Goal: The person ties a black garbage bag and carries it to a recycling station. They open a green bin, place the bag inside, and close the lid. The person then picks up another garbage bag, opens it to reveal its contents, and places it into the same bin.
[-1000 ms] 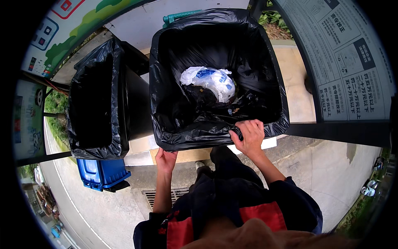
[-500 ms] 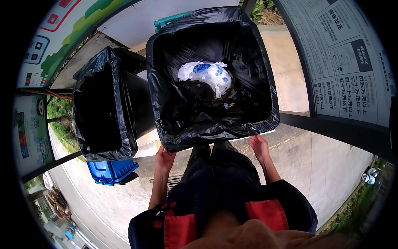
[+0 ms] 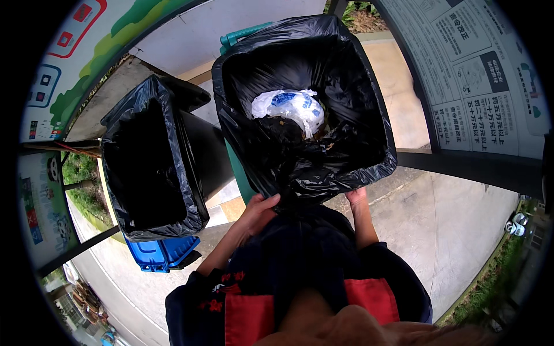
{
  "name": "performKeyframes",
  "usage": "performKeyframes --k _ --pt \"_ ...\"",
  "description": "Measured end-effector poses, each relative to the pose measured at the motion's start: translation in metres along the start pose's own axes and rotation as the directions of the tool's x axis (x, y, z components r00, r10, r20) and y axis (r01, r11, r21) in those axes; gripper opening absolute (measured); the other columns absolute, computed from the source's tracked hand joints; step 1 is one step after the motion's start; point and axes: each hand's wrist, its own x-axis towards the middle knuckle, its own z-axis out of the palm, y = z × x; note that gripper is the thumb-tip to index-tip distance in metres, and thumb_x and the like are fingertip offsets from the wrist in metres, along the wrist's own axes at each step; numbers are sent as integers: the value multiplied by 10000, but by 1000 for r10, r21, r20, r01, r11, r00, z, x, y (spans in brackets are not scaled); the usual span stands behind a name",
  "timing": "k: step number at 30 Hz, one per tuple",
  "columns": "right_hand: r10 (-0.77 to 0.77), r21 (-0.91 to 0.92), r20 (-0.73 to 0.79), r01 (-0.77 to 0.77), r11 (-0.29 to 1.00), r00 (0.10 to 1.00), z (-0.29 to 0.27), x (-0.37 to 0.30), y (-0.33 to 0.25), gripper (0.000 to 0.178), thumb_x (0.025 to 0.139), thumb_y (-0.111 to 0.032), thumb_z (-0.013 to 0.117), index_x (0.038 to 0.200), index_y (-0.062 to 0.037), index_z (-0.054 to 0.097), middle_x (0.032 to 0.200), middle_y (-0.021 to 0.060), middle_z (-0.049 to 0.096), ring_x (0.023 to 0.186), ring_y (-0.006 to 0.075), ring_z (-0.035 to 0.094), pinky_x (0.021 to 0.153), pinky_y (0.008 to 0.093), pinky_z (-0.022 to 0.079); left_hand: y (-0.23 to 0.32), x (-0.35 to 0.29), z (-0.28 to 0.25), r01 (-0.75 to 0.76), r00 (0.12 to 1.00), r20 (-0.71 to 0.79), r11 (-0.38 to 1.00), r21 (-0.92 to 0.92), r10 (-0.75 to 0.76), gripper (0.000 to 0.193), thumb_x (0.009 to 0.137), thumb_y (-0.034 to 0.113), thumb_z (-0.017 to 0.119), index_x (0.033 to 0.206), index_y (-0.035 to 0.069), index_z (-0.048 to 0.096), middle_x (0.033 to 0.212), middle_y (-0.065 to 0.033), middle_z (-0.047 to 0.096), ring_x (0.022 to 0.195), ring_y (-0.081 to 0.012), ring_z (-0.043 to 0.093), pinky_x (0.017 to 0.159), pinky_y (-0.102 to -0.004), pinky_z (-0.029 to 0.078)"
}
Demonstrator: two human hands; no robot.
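Note:
A green wheeled bin [image 3: 239, 170] stands before me, lined with a black bin liner [image 3: 300, 60] folded over its rim. Inside lie a white plastic bag [image 3: 300, 108] with blue print and some dark waste. At the near left corner, my left hand [image 3: 257, 214] is closed on the liner's edge, thumb on top. My right hand [image 3: 357, 197] grips the liner's near edge further right, its fingertips hidden under the plastic. Part of the bin's green left wall shows below the liner.
To the left stands a second dark bin [image 3: 210, 155] with a black liner. A blue bin [image 3: 160, 252] is partly behind it. Printed boards [image 3: 476, 75] flank both sides, with a dark rail [image 3: 461, 167] at the right. Pale paving [image 3: 456, 225] lies around me.
My left hand has moved right and inward along the near edge, drawing the liner's corner with it. More green wall now shows. My right hand stays near the same spot.

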Motion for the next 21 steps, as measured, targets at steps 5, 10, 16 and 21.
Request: performKeyframes --k 5,10,16,21 --pt "-326 -135 -151 307 942 933 36 -31 -76 245 892 -191 420 1016 -31 558 954 89 626 841 226 606 759 368 514 -3 44 1 25 979 192 981 193 -63 265 877 219 548 1040 10 539 1045 -71 569 966 -157 549 884 -316 433" --pt "-812 -478 49 727 492 582 151 -90 -163 142 883 -194 523 918 -69 581 831 17 597 807 110 555 741 261 466 -19 72 11 0 978 209 999 43 -9 193 901 142 489 1011 -14 521 1097 -107 539 1025 -210 525 957 -370 387" --pt "-529 -598 494 712 370 690 321 -145 -46 39 824 -88 601 855 -82 578 717 -74 492 642 13 422 596 160 348 1 79 -3 -13 956 292 1000 -13 16 267 885 242 524 1051 34 505 1107 -77 520 1052 -171 494 944 -325 354" --pt "-85 -764 640 644 34 763 296 -124 67 174 822 -106 598 760 -19 461 529 -10 406 506 45 392 439 249 317 34 61 18 25 917 390 966 -259 81 397 895 311 461 1187 43 452 1151 -91 519 1125 -206 447 967 -379 328"
